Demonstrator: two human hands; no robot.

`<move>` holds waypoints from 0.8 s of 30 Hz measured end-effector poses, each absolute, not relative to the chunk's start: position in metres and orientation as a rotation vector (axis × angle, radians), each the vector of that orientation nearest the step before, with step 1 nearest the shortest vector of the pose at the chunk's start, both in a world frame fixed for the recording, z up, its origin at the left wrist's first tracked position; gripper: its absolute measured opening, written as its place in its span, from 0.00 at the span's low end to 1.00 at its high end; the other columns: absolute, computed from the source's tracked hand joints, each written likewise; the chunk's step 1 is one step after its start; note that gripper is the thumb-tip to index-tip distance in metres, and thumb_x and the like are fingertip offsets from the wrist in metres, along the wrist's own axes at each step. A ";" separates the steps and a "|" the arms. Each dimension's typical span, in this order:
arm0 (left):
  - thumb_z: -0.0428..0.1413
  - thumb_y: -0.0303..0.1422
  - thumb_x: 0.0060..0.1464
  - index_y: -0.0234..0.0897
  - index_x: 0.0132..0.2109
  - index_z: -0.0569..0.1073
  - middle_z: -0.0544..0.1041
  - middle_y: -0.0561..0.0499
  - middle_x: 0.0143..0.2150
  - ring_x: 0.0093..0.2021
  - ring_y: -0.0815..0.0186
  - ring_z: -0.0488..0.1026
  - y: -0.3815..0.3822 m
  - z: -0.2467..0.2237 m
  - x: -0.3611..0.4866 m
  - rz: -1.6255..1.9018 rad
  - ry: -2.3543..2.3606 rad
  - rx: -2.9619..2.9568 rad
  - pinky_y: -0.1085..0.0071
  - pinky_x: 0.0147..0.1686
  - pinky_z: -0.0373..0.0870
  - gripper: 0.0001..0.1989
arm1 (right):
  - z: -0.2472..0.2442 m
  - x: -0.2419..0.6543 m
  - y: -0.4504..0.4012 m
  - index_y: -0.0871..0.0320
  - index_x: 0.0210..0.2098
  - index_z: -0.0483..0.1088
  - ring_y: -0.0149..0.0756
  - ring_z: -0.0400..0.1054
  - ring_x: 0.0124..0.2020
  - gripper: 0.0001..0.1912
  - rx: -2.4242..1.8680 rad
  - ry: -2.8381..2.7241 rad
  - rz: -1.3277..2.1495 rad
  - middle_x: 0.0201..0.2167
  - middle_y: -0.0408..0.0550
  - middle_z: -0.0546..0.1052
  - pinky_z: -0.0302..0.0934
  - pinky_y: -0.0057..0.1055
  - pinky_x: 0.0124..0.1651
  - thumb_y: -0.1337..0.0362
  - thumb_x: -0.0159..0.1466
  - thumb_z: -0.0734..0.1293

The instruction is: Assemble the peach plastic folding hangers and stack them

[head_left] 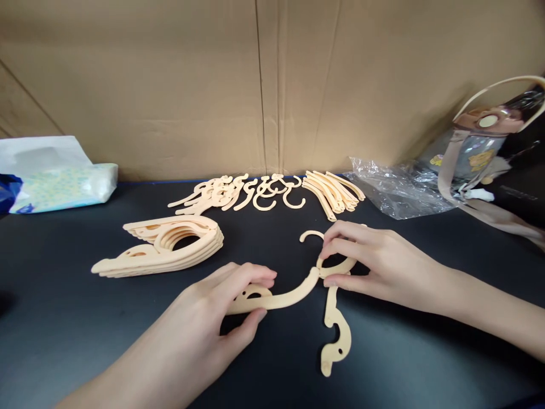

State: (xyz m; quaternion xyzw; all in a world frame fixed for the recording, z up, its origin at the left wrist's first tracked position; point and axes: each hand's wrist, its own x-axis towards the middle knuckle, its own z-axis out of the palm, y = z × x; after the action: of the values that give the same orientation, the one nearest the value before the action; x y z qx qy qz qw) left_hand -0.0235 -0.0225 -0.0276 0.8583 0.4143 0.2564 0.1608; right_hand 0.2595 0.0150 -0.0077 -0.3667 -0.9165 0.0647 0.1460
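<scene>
1. Nearest the camera, the left hand (221,318) pinches the left hanger arm (272,297) between fingertips and thumb, pressing it onto the black table (63,341).
2. Just right of it, a second hanger arm (334,335) lies flat and untouched, below the right hand and pointing toward the camera.
3. The right hand (374,264) grips the hook piece (336,267) where both arms meet it; the hook's curved tip sticks out beyond the fingers.
4. Farther left sits a stack of folded hangers (166,247).
5. Beyond lie loose hook parts (255,193) and a bundle of arm pieces (334,193).
6. At the back: a tissue pack (63,184), a crumpled plastic bag (395,190), a strapped water bottle (477,147) with a small cartoon print, and a cardboard wall (191,79). No writing is legible.
</scene>
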 end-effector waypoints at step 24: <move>0.47 0.35 0.67 0.45 0.66 0.61 0.67 0.47 0.63 0.59 0.59 0.68 -0.022 -0.026 -0.019 0.569 1.170 2.759 0.62 0.57 0.70 0.21 | -0.007 0.241 0.000 0.52 0.52 0.71 0.35 0.64 0.39 0.15 -0.884 -2.761 0.454 0.41 0.48 0.70 0.58 0.35 0.43 0.68 0.70 0.59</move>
State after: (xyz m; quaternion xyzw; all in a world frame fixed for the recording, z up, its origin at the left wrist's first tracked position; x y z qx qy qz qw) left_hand -0.0191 -0.0223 -0.0256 0.9035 0.3832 0.1865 0.0457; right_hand 0.2407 -0.0001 -0.0071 -0.2996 -0.9359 0.1537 0.1034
